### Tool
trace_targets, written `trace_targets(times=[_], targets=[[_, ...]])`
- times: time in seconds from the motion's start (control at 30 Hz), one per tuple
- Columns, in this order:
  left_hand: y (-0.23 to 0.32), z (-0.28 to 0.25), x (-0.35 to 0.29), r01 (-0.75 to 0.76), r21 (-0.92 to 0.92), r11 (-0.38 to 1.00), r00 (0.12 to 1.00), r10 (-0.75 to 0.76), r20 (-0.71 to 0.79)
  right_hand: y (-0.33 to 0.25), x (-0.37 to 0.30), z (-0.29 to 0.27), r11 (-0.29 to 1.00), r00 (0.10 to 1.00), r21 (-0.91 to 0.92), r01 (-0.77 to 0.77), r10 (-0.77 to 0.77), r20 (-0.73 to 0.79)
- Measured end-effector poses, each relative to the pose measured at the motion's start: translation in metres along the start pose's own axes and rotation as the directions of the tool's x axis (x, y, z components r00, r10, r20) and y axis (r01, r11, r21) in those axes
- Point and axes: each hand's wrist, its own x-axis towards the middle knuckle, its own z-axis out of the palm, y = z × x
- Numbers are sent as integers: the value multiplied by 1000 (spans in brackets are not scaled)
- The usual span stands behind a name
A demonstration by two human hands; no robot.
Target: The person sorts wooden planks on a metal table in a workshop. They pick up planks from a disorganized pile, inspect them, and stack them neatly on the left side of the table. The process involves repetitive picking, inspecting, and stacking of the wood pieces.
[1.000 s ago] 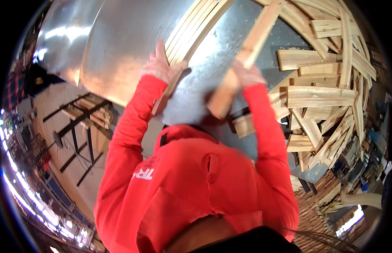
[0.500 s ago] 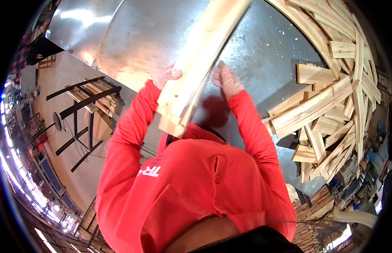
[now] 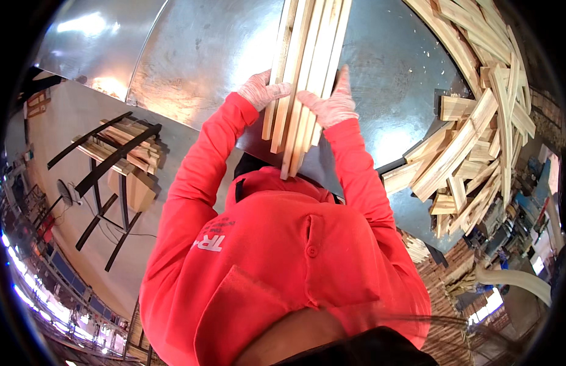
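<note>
A bundle of several long, pale wooden boards (image 3: 305, 73) stands on edge in front of me, side by side, with uneven near ends. My left hand (image 3: 263, 91), in a light glove, grips the bundle from its left side, thumb over the top edges. On the other side my gloved right hand (image 3: 333, 105) presses against the outer board, its thumb also laid across the top and its fingers partly hidden beyond the wood. Beneath the boards is a shiny metal table (image 3: 194, 61), and their near ends reach past its front edge.
A heap of loose boards (image 3: 456, 155) lies at the table's right side, with longer curved-looking pieces behind it. On the floor to the left, a black metal stand (image 3: 118, 160) carries more boards. A pale hose (image 3: 513, 279) shows at the lower right.
The boards have turned from lying slanted, wide faces up, to standing on edge and pointing straighter away from me. My right hand, apart from them before, has closed in on their right side.
</note>
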Motion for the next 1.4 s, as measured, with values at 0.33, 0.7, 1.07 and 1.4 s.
trace_targets(times=[0.33, 0.7, 1.07, 1.4], targets=[[-13, -17, 11, -27, 36, 999, 998, 29, -54, 20, -3, -30, 817, 994, 567, -110, 89, 63], [33, 13, -19, -425, 470, 774, 852, 517, -82, 102, 40, -49, 645, 986, 764, -28, -106, 125], [-14, -24, -33, -10, 524, 851, 926, 206, -317, 8, -6, -23, 975, 998, 218, -44, 51, -30], [26, 19, -33, 182, 485, 855, 942, -11, -335, 58, 13, -36, 731, 971, 682, -25, -143, 189]])
